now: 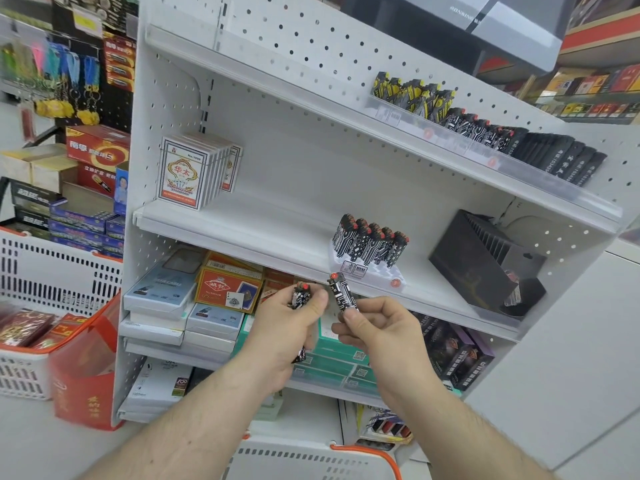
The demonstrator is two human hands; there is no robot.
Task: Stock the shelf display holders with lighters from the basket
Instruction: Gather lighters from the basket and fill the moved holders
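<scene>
My left hand (289, 327) grips a small bunch of black-and-white patterned lighters (300, 295), their red tops poking out above my fingers. My right hand (375, 325) pinches a single lighter (341, 292) of the same pattern, upright, just below the middle shelf's front edge. On that shelf a clear display holder (367, 268) carries a row of matching lighters (370, 241). The white basket (311, 460) with an orange handle sits at the bottom, below my forearms.
The upper shelf holds a long row of yellow, patterned and black lighters (485, 133). A black box (485, 261) stands right on the middle shelf, card packs (197, 171) at its left. Boxed goods fill the lower shelves. Another white basket (45, 278) stands left.
</scene>
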